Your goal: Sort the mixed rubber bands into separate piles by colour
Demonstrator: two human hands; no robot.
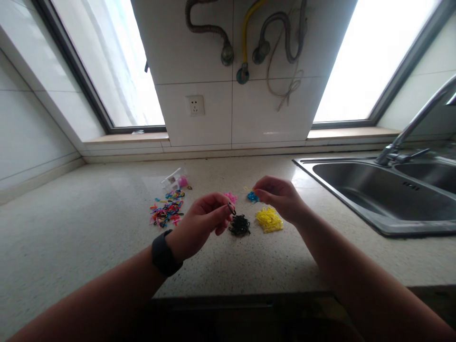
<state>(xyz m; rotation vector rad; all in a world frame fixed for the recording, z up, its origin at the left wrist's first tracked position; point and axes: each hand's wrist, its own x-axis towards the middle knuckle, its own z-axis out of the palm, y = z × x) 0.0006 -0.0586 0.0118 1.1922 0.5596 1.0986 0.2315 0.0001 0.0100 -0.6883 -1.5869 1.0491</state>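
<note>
My left hand [204, 221], with a dark watch on its wrist, pinches a small black elastic band [232, 208] just above a pile of black elastic bands [240, 225]. My right hand [276, 194] is closed in a pinch at a small pile of blue elastic bands [252, 197]; whatever lies between its fingertips is too small to make out. Below that hand sits a heap of yellow elastic bands [269, 220]. Partly behind my left fingers are pink elastic bands [231, 197]. Left of my left hand lies a mixed, many-coloured pile of elastic bands [166, 213].
A clear plastic bag [174, 179] with a pink round thing [183, 181] lies behind the mixed pile. To the right, a steel sink [356, 194] with a tap [409, 128] is set into the speckled counter [89, 228]. Pipes and a socket [195, 105] are on the tiled wall.
</note>
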